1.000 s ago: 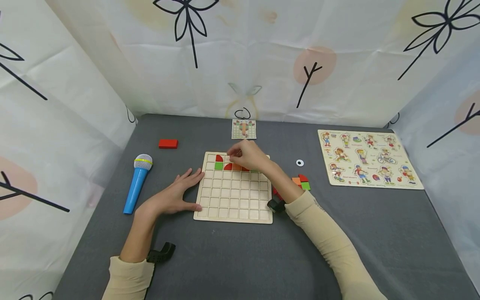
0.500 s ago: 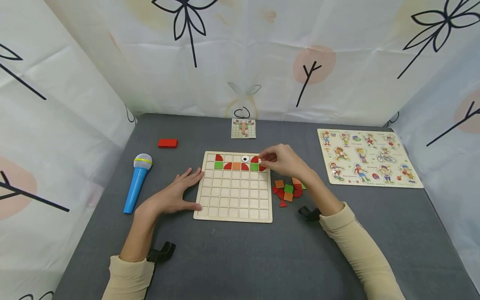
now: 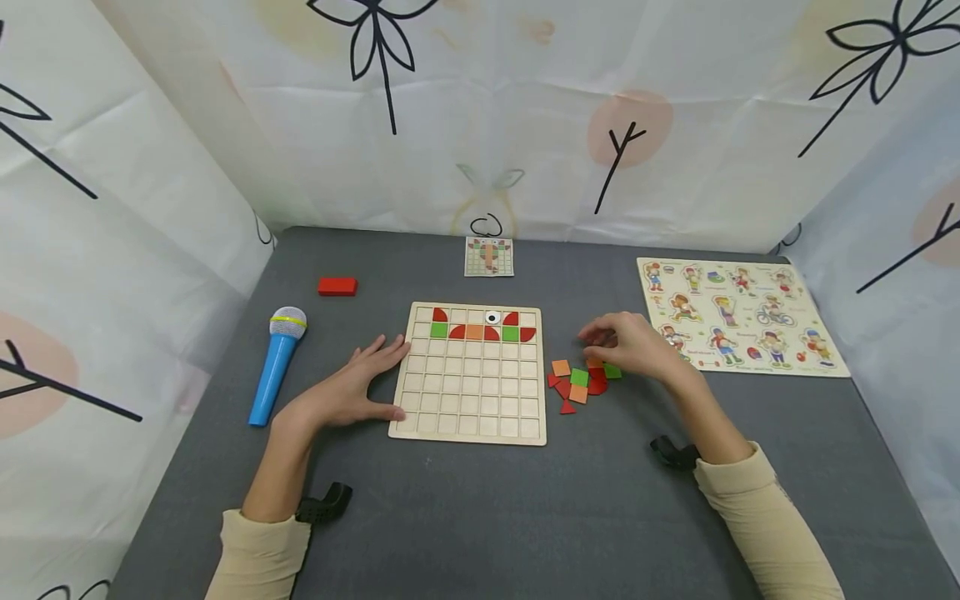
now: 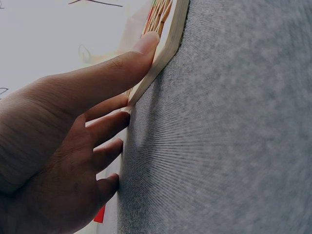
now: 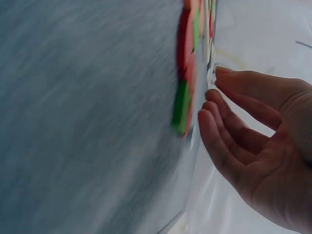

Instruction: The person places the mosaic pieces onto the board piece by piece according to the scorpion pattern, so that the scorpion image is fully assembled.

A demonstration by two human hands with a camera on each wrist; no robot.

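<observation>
A wooden grid board [image 3: 468,392] lies in the middle of the table. Red, green and orange pieces fill some of its upper cells, along with one white eye disc [image 3: 492,317]. My left hand [image 3: 341,392] rests at the board's left side, fingers spread, with the thumb [image 4: 144,48] on its edge. To the right, my right hand [image 3: 630,343] hovers at the far side of a pile of loose coloured pieces [image 3: 579,379]. Its fingers [image 5: 219,126] are bent, with a gap to the thumb and nothing visible between them. The hand covers part of the pile.
A small pattern card [image 3: 489,257] lies behind the board. A red block [image 3: 337,287] and a blue toy microphone [image 3: 279,365] are at the left. A puzzle board with figures [image 3: 738,321] lies at the right, close to my right hand.
My right hand has moved from the board's top rows rightward to the loose pieces, uncovering the eye disc and the red and green pieces there. My left hand has stayed put.
</observation>
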